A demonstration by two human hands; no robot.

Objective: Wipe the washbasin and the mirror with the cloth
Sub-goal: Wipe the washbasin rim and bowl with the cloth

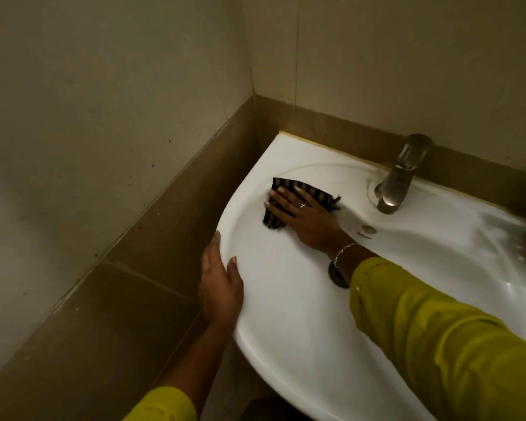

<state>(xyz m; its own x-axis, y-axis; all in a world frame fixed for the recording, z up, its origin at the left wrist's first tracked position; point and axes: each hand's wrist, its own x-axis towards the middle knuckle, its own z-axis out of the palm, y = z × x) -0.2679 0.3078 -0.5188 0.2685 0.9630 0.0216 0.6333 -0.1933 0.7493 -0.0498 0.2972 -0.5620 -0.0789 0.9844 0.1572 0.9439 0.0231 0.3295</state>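
A white washbasin (289, 323) is fixed to the tiled wall at the right. A dark striped cloth (289, 188) lies on the basin's inner left slope. My right hand (301, 214) lies flat on the cloth with fingers spread, pressing it against the basin. My left hand (220, 284) grips the basin's left rim, thumb on top of the rim. The mirror is not in view.
A metal tap (400, 174) stands at the back of the basin, with an overflow hole (368, 228) below it. The drain (336, 275) is partly hidden by my right wrist. Beige wall tiles and a brown tile band surround the corner.
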